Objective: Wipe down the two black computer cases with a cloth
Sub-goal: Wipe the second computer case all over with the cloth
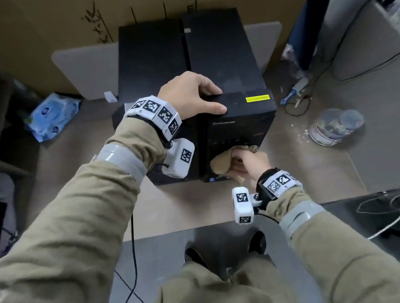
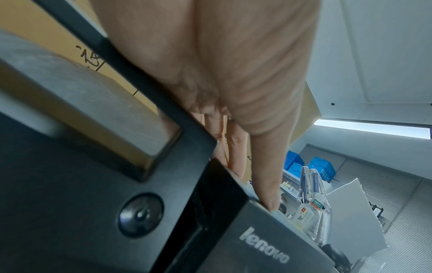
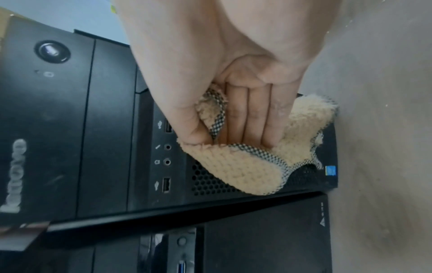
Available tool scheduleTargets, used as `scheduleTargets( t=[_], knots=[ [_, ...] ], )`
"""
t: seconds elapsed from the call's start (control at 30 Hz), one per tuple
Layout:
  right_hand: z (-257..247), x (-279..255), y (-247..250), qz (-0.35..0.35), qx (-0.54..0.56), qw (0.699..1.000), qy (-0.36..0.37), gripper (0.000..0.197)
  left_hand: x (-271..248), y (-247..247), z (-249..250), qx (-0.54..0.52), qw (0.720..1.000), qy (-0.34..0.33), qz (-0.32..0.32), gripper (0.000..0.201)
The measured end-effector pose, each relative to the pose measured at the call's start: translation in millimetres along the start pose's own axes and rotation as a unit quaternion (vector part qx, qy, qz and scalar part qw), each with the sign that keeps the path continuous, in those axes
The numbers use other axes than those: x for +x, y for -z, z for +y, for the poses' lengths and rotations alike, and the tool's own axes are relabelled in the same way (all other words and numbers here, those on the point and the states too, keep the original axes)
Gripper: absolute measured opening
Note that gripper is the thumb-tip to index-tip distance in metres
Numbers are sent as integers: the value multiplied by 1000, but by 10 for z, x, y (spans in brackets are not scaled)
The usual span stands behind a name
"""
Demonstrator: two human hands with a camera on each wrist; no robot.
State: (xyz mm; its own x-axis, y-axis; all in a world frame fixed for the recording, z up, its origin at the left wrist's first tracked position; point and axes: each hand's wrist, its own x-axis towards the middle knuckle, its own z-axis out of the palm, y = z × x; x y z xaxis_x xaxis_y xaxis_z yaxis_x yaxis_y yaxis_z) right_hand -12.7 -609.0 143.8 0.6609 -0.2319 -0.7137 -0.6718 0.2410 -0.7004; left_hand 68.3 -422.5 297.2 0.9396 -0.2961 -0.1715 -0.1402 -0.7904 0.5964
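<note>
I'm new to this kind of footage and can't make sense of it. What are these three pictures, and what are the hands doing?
No machine here: a person wears three cameras. One on the head looks down at a desk; one on each wrist looks along the hand.

Two black computer cases stand side by side. The left hand rests on their front top edge, steadying them. The right hand has a grip on a beige cloth, pressing it to the front panel of the right case, low down near its ports.

Also on the desk: a wet-wipes pack and a clear lidded tub.
</note>
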Motion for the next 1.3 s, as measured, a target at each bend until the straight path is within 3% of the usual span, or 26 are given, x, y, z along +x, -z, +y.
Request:
scheduleTargets(
  t=[0.07, 0.27, 0.43, 0.57, 0.67, 0.77, 0.83, 0.93, 1.07, 1.13, 1.2, 1.27, 1.3],
  knots=[
    [21, -72, -88, -26, -10, 1000, 13, 4, -31, 9, -4, -13, 1000, -9, -5, 45],
    [58, -298, -340, -126, -57, 990, 36, 14, -231, 33, -95, -44, 999, -3, 21, 42],
    [-3, -493, -686, -222, -109, 967, 60, 10, -509, 87, -188, -78, 994, 3, 73, 41],
    [-24, -603, -959, -290, -120, 947, 62, 18, -863, 95, -376, -144, 967, 25, 209, 27],
    [38, -760, -1153, -354, -152, 921, 58, 19, -1174, 50, -601, -182, 935, 95, 290, 10],
    [96, -978, -1323, -414, -143, 896, 73, 7, -1497, -37, -940, -231, 920, 175, 266, 18],
    [130, -1047, -1469, -441, -147, 881, 84, 18, -1720, -110, -1131, -277, 911, 210, 220, 28],
    [188, -1141, -1751, -445, -195, 866, 118, 18, -1995, -169, -1386, -334, 892, 254, 166, 34],
    [226, -1225, -2161, -407, -281, 857, 142, 15, -2073, -41, -1709, -426, 850, 256, 176, 41],
    [207, -1336, -2396, -415, -331, 835, 148, 21, -2081, 99, -1916, -386, 876, 224, 183, 37],
    [191, -1393, -2618, -431, -381, 800, 168, 32, -2101, 244, -2115, -321, 914, 197, 151, 51],
    [179, -1443, -2827, -423, -430, 772, 202, 45, -2132, 375, -2369, -324, 924, 177, 96, 48],
    [170, -1456, -2920, -417, -452, 758, 219, 42, -2148, 435, -2470, -322, 929, 165, 78, 43]
  ],
)
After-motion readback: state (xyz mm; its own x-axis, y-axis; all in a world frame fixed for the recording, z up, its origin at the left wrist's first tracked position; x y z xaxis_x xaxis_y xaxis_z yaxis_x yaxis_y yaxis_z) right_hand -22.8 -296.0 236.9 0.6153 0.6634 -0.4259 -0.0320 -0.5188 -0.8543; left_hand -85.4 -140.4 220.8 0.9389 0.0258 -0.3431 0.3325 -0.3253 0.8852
